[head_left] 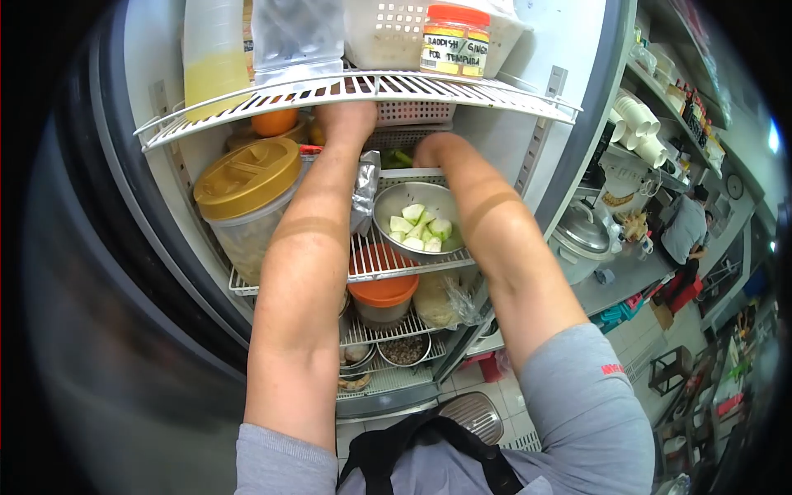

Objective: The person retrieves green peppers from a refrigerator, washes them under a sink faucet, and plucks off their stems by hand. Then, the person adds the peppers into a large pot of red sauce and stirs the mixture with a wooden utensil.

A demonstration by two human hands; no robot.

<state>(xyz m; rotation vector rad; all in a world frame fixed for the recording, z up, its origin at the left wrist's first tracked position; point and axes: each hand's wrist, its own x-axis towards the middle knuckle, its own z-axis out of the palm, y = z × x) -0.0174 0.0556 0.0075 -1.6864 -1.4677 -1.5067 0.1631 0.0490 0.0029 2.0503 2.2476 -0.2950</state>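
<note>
Both my arms reach into an open fridge, under its upper wire shelf. My left hand is up near a pale perforated basket, its fingers hidden behind the shelf edge. Deeper in, my right hand dips into a lower basket beside some green vegetables; its fingers are out of sight. Whether either hand grips anything cannot be seen. Below and between the hands, a metal bowl holds cut pale-green vegetable pieces. A foil-wrapped item stands beside my left forearm.
A gold-lidded tub and an orange fruit sit left. Above stands a red-lidded jar. Lower shelves hold an orange-lidded container and a bowl of dark pieces. At right, a person is by a counter.
</note>
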